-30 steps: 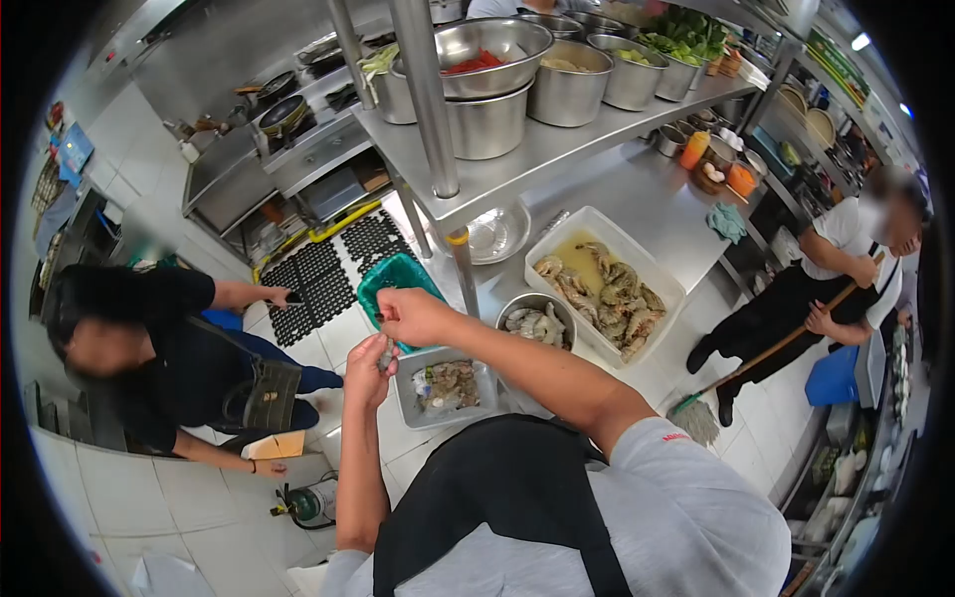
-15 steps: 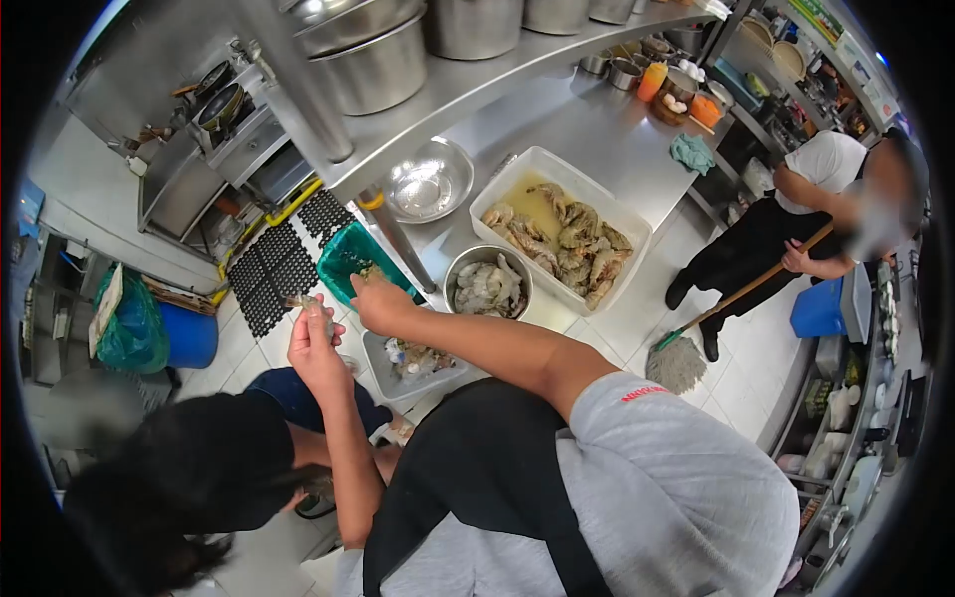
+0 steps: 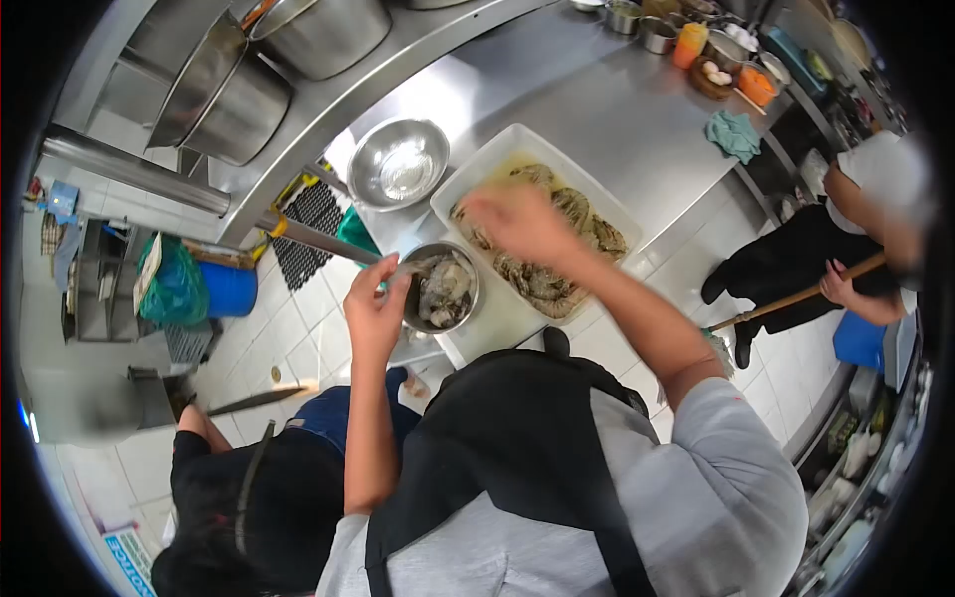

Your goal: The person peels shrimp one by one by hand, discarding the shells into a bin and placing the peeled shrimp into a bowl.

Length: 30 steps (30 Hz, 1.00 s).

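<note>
My left hand is at the left rim of a steel pot, thumb and fingers pinched around what looks like a peeled shrimp. Greyish peeled shrimp lie inside that pot. My right hand, smeared by motion, passes above a white plastic tub; its fingers cannot be made out. Whole shell-on shrimp sit in the tub in yellowish liquid, partly hidden by my right hand and forearm.
A shiny steel bowl stands behind the pot on the steel counter. A metal post slants near my left hand. One person bends at lower left; another holds a mop at right. A teal cloth lies at the counter's edge.
My left hand has moved right, from beside the green-lined bin to the pot. My right hand has left the bin and swung right over the tub. The view has shifted and turned.
</note>
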### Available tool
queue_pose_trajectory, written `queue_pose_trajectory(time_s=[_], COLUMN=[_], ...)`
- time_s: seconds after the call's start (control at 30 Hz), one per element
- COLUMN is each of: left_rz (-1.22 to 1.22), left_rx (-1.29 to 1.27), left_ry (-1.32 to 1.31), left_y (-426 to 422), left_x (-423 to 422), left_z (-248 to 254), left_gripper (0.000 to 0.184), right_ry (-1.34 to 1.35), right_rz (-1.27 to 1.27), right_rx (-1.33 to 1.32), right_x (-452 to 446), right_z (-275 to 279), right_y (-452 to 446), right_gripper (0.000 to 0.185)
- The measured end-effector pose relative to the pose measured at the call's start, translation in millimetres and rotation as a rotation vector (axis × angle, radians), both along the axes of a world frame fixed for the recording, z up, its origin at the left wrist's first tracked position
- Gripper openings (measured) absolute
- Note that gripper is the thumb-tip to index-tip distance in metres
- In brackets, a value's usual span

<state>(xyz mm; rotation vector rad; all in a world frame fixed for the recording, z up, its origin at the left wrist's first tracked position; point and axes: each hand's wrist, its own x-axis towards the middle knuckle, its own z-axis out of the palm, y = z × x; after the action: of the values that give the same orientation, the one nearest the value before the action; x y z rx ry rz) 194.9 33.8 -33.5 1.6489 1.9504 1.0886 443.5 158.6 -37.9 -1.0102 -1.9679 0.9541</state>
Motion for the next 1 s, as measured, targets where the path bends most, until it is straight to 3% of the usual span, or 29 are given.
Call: queue_pose_trajectory(time_s=[0.03, 0.1, 0.2, 0.37, 0.47, 0.57, 0.77, 0.87, 0.97, 1.0], left_rz=[0.002, 0.033, 0.034, -0.114, -0.068, -0.064, -0.063, -0.064, -0.056, -0.055], left_rx=[0.006, -0.038, -0.102, -0.025, -0.047, -0.053, -0.081, -0.080, -0.095, -0.090], left_ry=[-0.011, -0.002, -0.083, 0.287, 0.341, 0.304, 0.297, 0.312, 0.296, 0.294], left_y=[4, 9, 13, 8, 2, 6, 5, 5, 5, 5], left_x=[3, 10, 23, 28, 41, 39, 40, 40, 39, 40], left_z=[-5, -3, -5, -62, -71, -73, -72, -71, -70, -68], left_gripper=[0.029, 0.027, 0.026, 0.026, 0.026, 0.024, 0.026, 0.026, 0.026, 0.026], right_ry=[-0.029, 0.175, 0.162, 0.175, -0.061, -0.170, -0.487, -0.653, -0.732, -0.763], right_rz=[-0.030, -0.129, -0.241, -0.216, -0.123, -0.005, 0.074, 0.284, 0.347, 0.400], right_rx=[-0.031, -0.148, -0.267, -0.261, -0.219, -0.114, -0.072, 0.162, 0.339, 0.207], right_x=[24, 56, 90, 100, 80, 44, -15, -21, -5, 2], right_z=[13, -4, 13, 6, -12, -63, -81, -81, -124, -117], right_y=[15, 47, 70, 84, 90, 107, 112, 78, 61, 59], right_gripper=[0.026, 0.026, 0.025, 0.026, 0.025, 0.024, 0.022, 0.024, 0.023, 0.022])
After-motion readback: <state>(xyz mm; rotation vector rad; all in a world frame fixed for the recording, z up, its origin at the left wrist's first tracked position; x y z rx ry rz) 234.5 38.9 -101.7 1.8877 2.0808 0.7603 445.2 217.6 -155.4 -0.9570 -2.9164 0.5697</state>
